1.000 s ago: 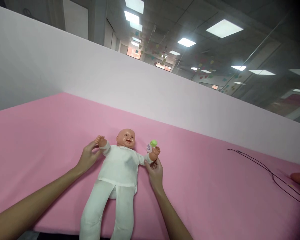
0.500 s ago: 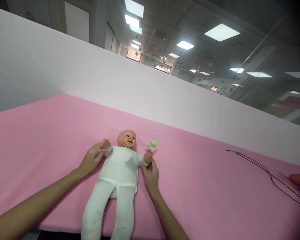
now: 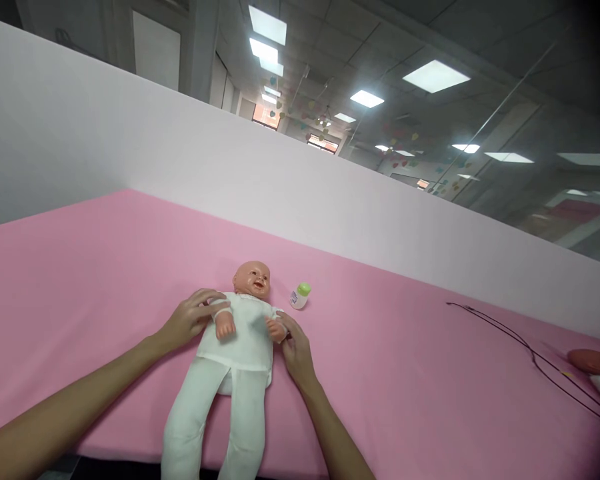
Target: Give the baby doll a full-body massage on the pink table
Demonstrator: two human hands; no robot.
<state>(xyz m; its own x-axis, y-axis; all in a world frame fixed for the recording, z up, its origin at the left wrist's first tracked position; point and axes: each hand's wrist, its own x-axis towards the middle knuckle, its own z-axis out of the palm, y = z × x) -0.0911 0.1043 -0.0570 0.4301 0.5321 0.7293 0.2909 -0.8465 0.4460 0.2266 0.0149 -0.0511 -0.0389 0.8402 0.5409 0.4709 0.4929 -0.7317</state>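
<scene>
A baby doll (image 3: pixel 247 333) in a white top and trousers lies on its back on the pink surface (image 3: pixel 390 373), its head toward the low white wall. My left hand (image 3: pixel 193 317) holds the doll's arm on the left near the sleeve cuff, fingers over it. On the other side, my right hand (image 3: pixel 295 343) is closed round the doll's other forearm by the wrist. Both doll hands rest over its chest. A small white bottle with a green cap (image 3: pixel 300 296) stands just right of the doll's head.
A white wall (image 3: pixel 280 193) runs behind the pink surface. Thin dark cords (image 3: pixel 510 333) lie at the right, beside an orange-brown object (image 3: pixel 593 361) near the frame edge. Glass panels and ceiling lights show beyond the wall.
Both doll arms have moved inward from its sides to its chest, my hands moving with them. The bottle is now uncovered by the doll's hand.
</scene>
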